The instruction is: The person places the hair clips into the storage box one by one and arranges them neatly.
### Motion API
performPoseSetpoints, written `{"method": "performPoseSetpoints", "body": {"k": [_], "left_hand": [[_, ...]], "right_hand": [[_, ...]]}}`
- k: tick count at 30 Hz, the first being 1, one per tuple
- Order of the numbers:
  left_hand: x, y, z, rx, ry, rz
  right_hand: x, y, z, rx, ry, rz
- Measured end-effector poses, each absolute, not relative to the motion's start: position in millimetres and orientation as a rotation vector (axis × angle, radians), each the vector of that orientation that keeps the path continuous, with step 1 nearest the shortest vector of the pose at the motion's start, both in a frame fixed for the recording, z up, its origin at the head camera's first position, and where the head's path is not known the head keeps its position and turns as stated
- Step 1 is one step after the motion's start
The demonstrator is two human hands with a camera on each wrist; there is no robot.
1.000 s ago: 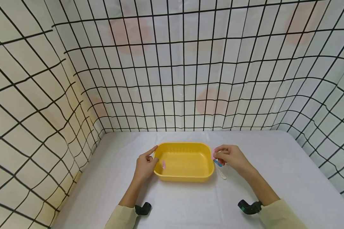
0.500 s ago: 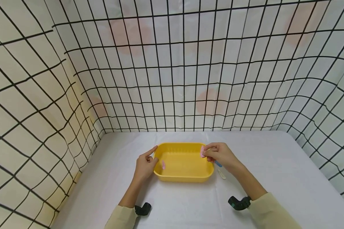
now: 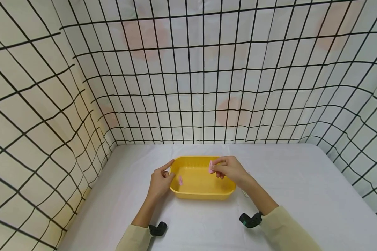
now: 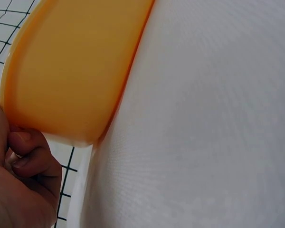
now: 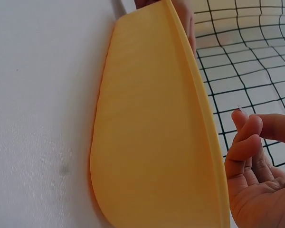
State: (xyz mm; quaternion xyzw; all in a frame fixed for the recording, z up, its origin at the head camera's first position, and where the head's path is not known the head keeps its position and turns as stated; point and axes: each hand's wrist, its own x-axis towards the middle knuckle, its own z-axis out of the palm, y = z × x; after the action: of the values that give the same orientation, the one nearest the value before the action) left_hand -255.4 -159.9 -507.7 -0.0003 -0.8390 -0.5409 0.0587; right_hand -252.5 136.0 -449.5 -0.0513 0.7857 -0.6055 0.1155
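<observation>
A yellow plastic tray [image 3: 201,196] stands on the white table. My left hand [image 3: 159,182] grips its left end, thumb over the rim and index finger stretched along the back corner; in the left wrist view its other fingers [image 4: 35,161] curl against the outer wall. Above the tray's right half, my right hand [image 3: 231,169] pinches a pink snap hair clip [image 3: 211,167] between thumb and fingertips. Inside the tray, near the left end, lies another pink hair clip [image 3: 180,180]. A white hair clip [image 3: 245,193] shows partly beside my right forearm, which hides the blue clip.
White cloth [image 3: 207,223] covers the table. Fabric walls with a black grid [image 3: 204,87] enclose it at the back and both sides. Black wrist cameras, the left one [image 3: 158,229] and the right one [image 3: 250,220], hang close above the table.
My right hand has carried the pink hair clip leftward from beside the tray's right end to above its inside. The left hand and the tray have stayed put.
</observation>
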Motion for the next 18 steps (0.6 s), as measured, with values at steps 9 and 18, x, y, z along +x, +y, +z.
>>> {"method": "performPoseSetpoints", "body": {"k": [9, 18], "left_hand": [[-256.3, -161.2, -509.7, -0.009, -2.546, -1.631], [-255.8, -160.0, -508.6, -0.023, -2.549, -1.613]], "right_hand": [[-260.5, 115.5, -458.8, -0.187, 2.278, -1.772], [-263.0, 97.7, -465.2, -0.145, 2.321, -1.715]]}}
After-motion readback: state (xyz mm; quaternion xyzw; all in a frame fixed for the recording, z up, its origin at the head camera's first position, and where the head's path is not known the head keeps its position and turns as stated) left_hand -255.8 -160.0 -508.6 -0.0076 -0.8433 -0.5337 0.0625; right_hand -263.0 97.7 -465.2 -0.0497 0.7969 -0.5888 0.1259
